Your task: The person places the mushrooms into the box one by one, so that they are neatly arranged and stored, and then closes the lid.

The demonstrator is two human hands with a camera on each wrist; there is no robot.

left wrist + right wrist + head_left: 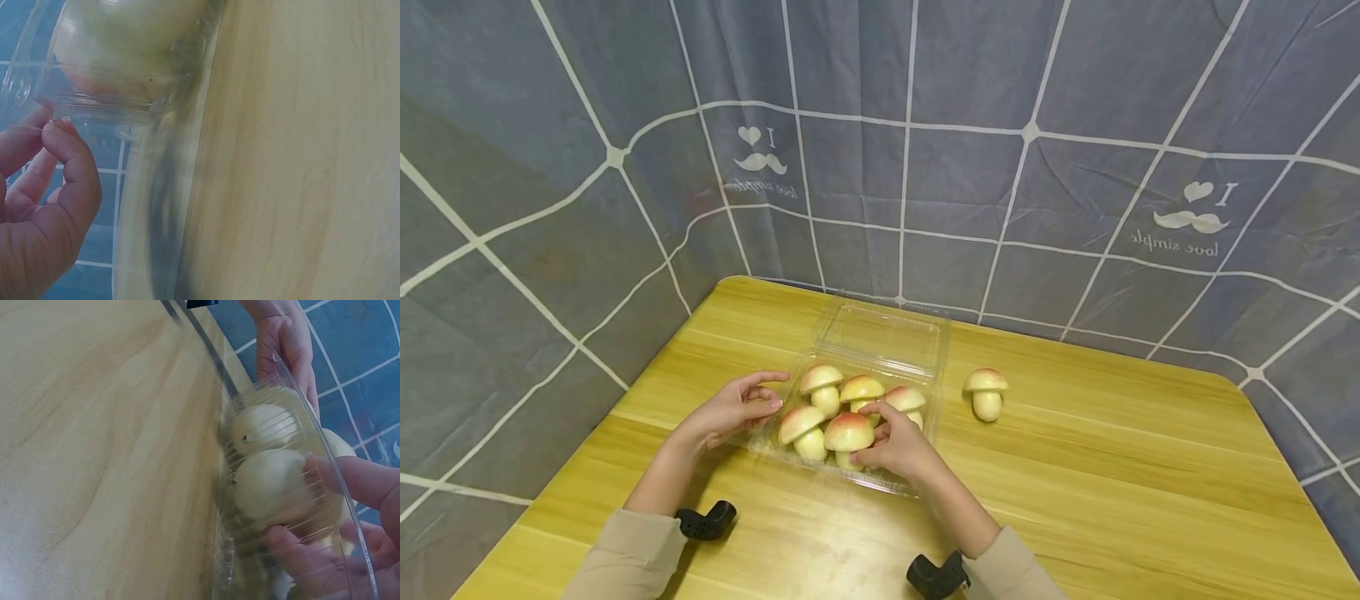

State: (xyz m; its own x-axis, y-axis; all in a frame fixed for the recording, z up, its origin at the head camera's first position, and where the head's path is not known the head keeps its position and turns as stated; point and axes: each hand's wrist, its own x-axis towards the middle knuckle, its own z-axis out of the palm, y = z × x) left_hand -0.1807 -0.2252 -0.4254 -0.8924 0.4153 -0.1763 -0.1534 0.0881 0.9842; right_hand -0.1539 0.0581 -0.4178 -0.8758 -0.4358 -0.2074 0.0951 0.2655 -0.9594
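Observation:
A clear plastic clamshell box (880, 482) lies on the table with its lid (880, 337) folded back, away from me. Several toy mushrooms with yellow stems and red-tinged caps sit inside in two rows. My right hand (898, 446) reaches into the front row and grips a mushroom (848, 433), its thumb at the stem and fingers by the cap. The right wrist view shows this mushroom (272, 481) through the ribbed front wall. At the box's left side, my left hand (737, 408) pinches the rim (53, 115) between thumb and finger.
Another toy mushroom (987, 393) stands alone on the wooden table (1112, 467), right of the box. A grey curtain (962, 183) with white grid lines hangs behind the table and along its left side. Black wrist mounts (707, 521) sit on both forearms.

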